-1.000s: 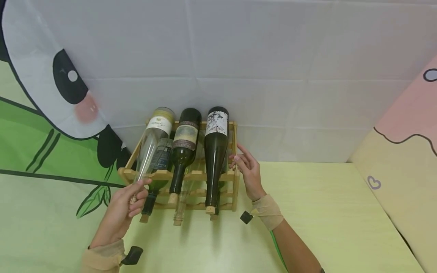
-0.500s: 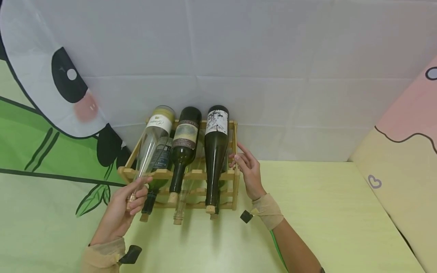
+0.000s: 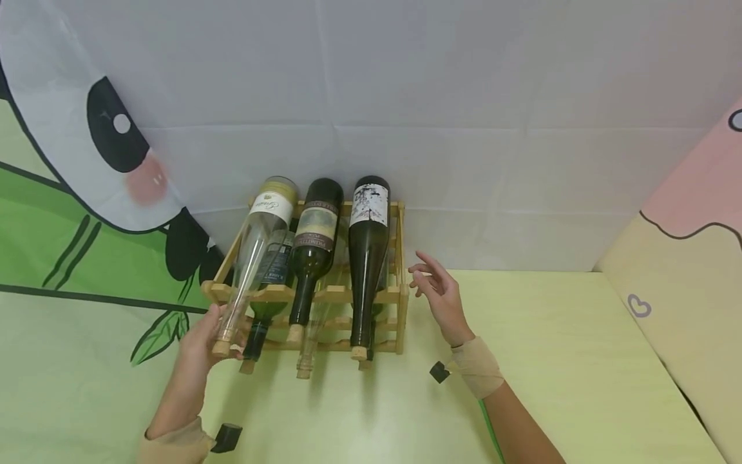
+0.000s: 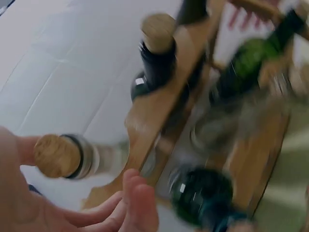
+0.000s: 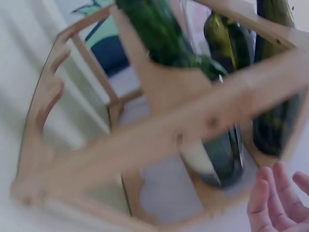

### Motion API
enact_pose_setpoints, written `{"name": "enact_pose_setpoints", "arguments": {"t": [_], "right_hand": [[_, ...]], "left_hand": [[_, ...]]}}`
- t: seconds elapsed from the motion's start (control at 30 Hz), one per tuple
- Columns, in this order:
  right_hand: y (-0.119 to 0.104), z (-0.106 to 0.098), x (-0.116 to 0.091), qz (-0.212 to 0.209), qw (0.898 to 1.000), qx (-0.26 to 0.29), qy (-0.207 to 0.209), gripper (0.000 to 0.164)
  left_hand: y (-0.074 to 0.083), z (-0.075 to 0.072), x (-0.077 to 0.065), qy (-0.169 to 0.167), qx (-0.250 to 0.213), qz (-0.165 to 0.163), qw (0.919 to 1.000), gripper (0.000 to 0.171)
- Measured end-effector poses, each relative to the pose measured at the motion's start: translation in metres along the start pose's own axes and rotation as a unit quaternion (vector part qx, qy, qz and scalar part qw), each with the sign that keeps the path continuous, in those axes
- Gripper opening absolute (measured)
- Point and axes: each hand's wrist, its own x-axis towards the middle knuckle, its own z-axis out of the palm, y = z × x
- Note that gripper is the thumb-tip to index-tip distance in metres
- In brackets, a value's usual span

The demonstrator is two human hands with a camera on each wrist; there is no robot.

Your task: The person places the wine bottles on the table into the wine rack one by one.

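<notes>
A clear bottle with a white and yellow label lies in the top left slot of a wooden wine rack, its corked neck sticking out toward me. My left hand is at that neck, its thumb and fingers spread to either side of it. In the left wrist view the cork shows beside the thumb, and the fingertips extend loosely below. To the right of the rack, my right hand hovers apart from its side with relaxed fingers and holds nothing.
Beside the clear bottle lie a dark bottle with a tan label and one with a white label. Below them, several more corked necks, including a green bottle's, stick out. A pale table meets a grey-white cloth backdrop.
My left hand has slipped from pointing across the clear bottle's neck to behind and under it, fingers loosening. My right hand has moved right, off the rack's side. The bottles stay in place.
</notes>
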Motion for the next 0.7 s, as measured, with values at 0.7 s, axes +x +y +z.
{"name": "enact_pose_setpoints", "arguments": {"t": [0.7], "right_hand": [[-0.005,-0.134,-0.082,-0.062,0.928,-0.362,0.067,0.057]], "left_hand": [[0.078,0.132,-0.001,0.084,0.335,0.314,0.8842,0.065]]}}
